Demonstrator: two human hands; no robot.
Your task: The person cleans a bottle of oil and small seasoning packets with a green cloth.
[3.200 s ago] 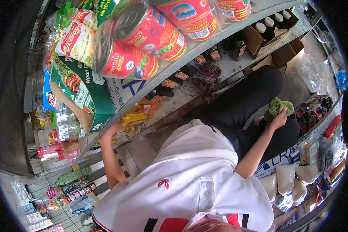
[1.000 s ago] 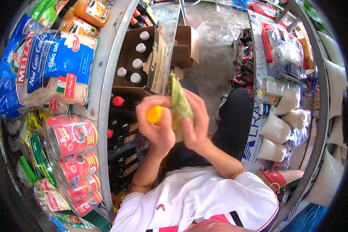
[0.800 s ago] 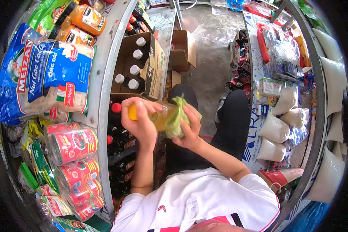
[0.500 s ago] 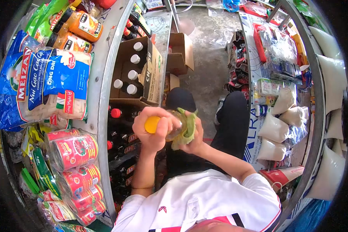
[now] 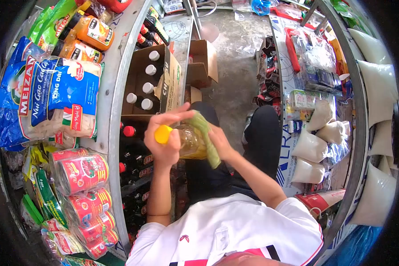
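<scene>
A clear bottle of yellowish liquid (image 5: 191,141) with a yellow cap (image 5: 163,134) is held tilted above my lap, its cap end toward the left. My left hand (image 5: 165,144) grips it near the cap, with one or more fingers stretched out over its far side. A green cloth (image 5: 207,138) lies against the right part of the bottle, pressed there by my right hand (image 5: 220,142). The cloth hangs down over the bottle's side and hides part of it, along with some of my right fingers.
At the left, a shelf (image 5: 103,102) bears pasta bags (image 5: 66,99) and red cans (image 5: 85,174). Beside it stand a carton (image 5: 173,84) of white-capped bottles and dark red-capped bottles (image 5: 129,131). On the right shelf are white filled bags (image 5: 311,146).
The bottle and my left hand have shifted slightly left, and some left fingers have stretched out. The green cloth has spread from a bunch into a longer hanging strip.
</scene>
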